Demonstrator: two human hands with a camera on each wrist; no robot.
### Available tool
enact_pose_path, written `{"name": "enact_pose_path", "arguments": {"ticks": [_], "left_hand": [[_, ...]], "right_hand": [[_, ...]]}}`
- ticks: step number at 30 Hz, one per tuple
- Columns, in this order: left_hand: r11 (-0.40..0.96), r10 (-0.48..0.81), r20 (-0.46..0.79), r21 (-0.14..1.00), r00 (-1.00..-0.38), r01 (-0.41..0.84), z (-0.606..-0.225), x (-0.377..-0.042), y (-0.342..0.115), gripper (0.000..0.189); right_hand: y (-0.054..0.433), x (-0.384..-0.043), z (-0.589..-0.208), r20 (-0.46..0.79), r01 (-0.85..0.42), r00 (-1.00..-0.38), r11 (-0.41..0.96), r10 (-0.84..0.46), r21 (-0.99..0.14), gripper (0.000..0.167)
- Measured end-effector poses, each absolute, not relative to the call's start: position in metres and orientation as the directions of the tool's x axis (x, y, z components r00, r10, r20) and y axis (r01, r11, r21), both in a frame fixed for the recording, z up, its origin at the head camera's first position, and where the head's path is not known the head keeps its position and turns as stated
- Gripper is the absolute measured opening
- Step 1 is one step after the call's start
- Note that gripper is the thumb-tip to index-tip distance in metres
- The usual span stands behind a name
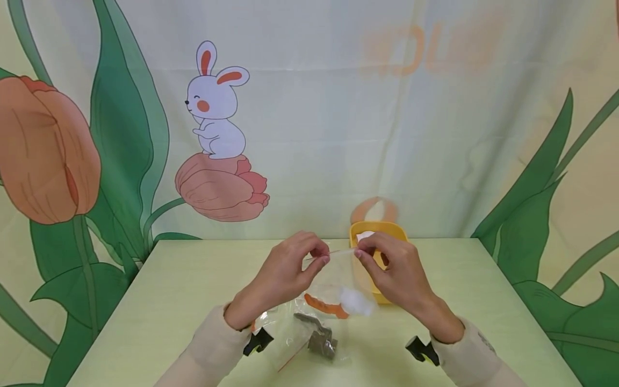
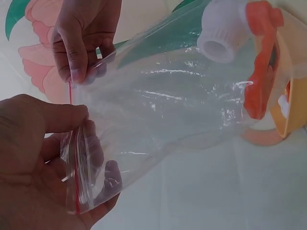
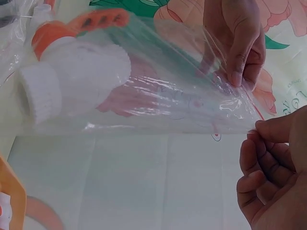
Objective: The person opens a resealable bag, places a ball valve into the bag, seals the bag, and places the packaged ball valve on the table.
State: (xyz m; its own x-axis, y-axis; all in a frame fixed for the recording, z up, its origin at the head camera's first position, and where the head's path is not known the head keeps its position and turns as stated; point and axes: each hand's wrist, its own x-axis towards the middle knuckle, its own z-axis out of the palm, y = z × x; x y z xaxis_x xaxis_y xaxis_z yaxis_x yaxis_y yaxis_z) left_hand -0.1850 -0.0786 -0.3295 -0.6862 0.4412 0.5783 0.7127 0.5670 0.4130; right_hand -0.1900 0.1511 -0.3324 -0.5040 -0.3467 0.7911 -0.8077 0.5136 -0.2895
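Note:
My left hand [image 1: 290,266] pinches one end of the top edge of a clear zip bag [image 2: 158,110] with a red seal line. At the bag's other top corner, my right hand [image 1: 398,271] pinches the edge between thumb and fingertips. The bag hangs down from both hands. Inside it lies a white plastic piece [image 3: 86,72] with a round, ribbed opening, and beside that an orange handle-like part [image 2: 260,72]. In the head view this bag overlaps the things on the table.
Below the hands, another clear bag on the table [image 1: 159,301] holds a grey part [image 1: 321,344] with a lever-like arm. A yellow container [image 1: 382,223] with white and orange contents stands at the back, partly behind my right hand. A printed curtain [image 1: 309,134] hangs behind the table.

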Motion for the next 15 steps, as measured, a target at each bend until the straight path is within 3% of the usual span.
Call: {"name": "enact_pose_path", "arguments": {"ticks": [15], "left_hand": [[0.563, 0.423, 0.595, 0.419, -0.683, 0.713, -0.3347, -0.1854, -0.0881, 0.005]], "right_hand": [[0.1495, -0.1896, -0.3344, 0.788, -0.803, -0.516, 0.510, -0.336, -0.308, 0.017]]}}
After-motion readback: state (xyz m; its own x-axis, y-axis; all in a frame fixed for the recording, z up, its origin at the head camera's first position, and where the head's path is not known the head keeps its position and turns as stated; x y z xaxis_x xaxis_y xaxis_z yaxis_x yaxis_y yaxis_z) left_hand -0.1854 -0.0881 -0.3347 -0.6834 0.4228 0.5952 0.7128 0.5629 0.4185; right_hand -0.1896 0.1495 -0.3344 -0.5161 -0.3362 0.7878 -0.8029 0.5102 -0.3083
